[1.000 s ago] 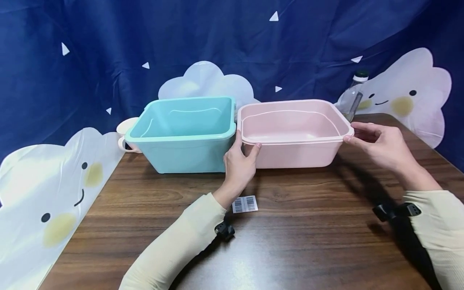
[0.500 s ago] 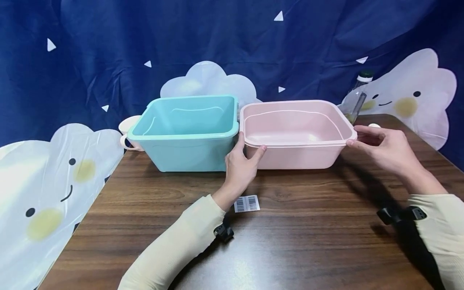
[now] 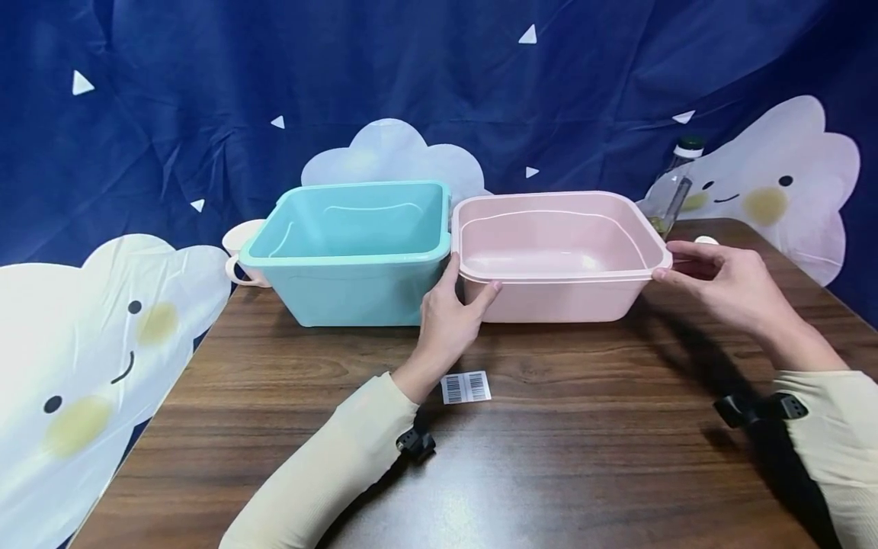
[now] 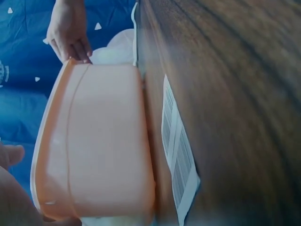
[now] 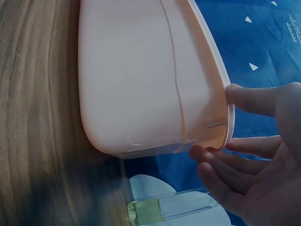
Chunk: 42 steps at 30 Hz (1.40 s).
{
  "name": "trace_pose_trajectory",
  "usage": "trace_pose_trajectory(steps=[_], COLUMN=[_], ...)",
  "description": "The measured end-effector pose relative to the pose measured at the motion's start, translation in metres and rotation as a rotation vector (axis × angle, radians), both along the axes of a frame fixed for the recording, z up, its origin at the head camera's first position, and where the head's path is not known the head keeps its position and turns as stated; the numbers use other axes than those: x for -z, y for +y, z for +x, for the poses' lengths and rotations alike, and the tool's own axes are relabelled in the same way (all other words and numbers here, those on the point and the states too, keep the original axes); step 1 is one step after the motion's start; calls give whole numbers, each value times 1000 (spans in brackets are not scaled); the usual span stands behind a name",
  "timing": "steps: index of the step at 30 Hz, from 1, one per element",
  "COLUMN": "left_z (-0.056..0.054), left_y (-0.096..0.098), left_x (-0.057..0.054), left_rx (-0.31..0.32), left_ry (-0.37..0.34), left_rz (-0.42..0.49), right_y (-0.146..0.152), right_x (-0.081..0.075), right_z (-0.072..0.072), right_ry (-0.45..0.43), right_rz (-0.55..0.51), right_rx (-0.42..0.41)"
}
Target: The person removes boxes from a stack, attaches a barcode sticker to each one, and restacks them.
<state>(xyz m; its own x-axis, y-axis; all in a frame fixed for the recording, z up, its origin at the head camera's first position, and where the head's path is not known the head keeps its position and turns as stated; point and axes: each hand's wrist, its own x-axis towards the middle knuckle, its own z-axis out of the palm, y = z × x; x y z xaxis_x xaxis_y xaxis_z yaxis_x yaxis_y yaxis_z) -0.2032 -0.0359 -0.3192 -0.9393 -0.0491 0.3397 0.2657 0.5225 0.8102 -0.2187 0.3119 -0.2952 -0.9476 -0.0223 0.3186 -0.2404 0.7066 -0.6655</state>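
A pink plastic basin [image 3: 562, 301] stands upright on the wooden table, right beside a deeper turquoise basin [image 3: 357, 293]. My left hand [image 3: 447, 320] grips the pink basin's near left corner, its thumb on the front rim and its fingers in the narrow space between the two basins. At the opposite end, my right hand [image 3: 730, 286] holds the near right corner. In the right wrist view its thumb [image 5: 251, 99] lies on the rim, with fingers curled below the rim around the corner. The pink basin's visible interior holds nothing.
Behind the turquoise basin, a pale pink cup [image 3: 240, 240] shows its handle at the left. A clear bottle with a dark cap [image 3: 688, 143] stands at the back right, near a small white round thing [image 3: 706, 240]. A barcode label [image 3: 466, 387] lies on the table [image 3: 562, 457].
The head view has shifted slightly. My left hand has edged a little left and nearer to me, still at the pink basin's corner. Both basins stay side by side.
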Motion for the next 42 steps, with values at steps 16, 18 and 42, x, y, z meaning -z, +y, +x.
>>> trace_pose_trajectory(steps=[16,18,42], left_z=[18,21,37], left_y=[-28,-34,-102], left_x=[-15,-18,-21], left_rx=[70,84,262], left_ry=[-4,2,-102], left_rz=[-104,-110,-364], right_y=[-15,-23,-176], right_x=[-22,-27,-28], right_z=[14,19,50], right_ry=[79,100,103], right_rz=[-16,-36,-324], right_rx=[31,24,-527])
